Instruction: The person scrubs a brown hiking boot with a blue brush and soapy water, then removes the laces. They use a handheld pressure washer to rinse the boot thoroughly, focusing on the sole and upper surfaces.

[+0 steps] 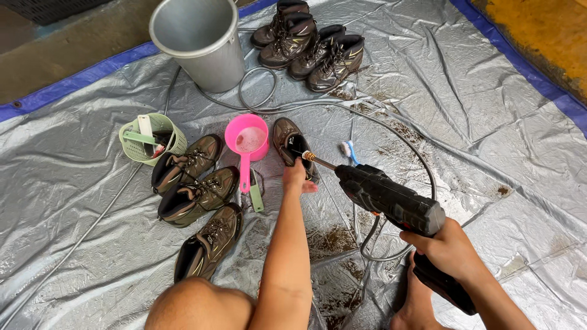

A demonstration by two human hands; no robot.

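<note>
Head view. Left hand (298,178) is reaching forward with the arm straight, fingers closed over the heel end of a brown hiking boot (292,145) lying on the silver tarp (489,140) just beside a pink scoop (246,142). Right hand (448,249) is clamped around the grip of a black spray gun (391,198), its brass nozzle pointing at the boot opening. Judged from its build, the boot is stiff-soled, moderately heavy and probably slippery where wet; the heel collar offers the firmest hold. Three muddy boots (199,198) are lying to the left, and a metal bucket (202,43) is standing behind.
</note>
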